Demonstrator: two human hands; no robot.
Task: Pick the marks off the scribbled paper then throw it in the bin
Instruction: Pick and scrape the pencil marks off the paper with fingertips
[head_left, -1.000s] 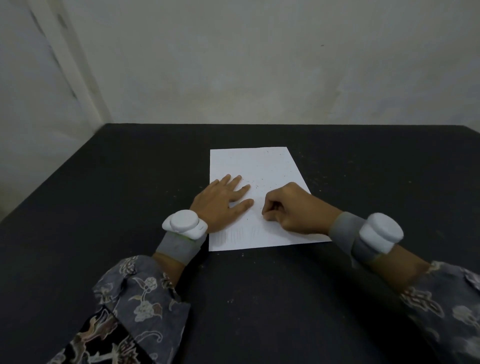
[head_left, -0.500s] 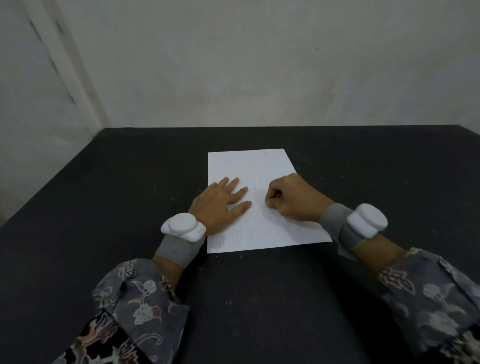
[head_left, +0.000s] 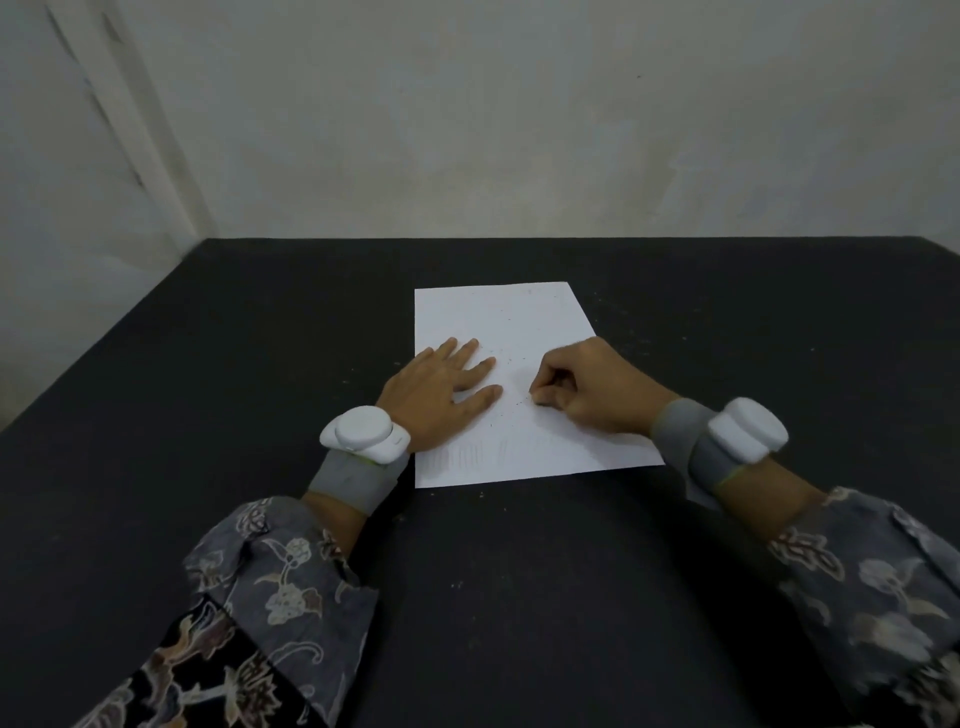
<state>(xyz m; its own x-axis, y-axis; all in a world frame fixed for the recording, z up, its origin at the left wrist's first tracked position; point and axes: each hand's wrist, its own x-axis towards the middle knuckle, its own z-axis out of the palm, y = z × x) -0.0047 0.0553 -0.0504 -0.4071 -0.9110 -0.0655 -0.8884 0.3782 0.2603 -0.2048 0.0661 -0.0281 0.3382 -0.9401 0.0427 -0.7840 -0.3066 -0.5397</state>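
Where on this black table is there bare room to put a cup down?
Bare table lies between the paper's near edge and the sleeves, beyond its far edge up to the wall, and wide to either side. It is crowded on the sheet: the left hand lies flat there, the right hand curled beside it.

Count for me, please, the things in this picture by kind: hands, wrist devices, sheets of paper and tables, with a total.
Hands: 2, the left hand flat on the paper and the right hand curled on it.
White wrist devices: 2, left wrist device, right wrist device.
Sheets of paper: 1.
Black tables: 1.
Total: 6.
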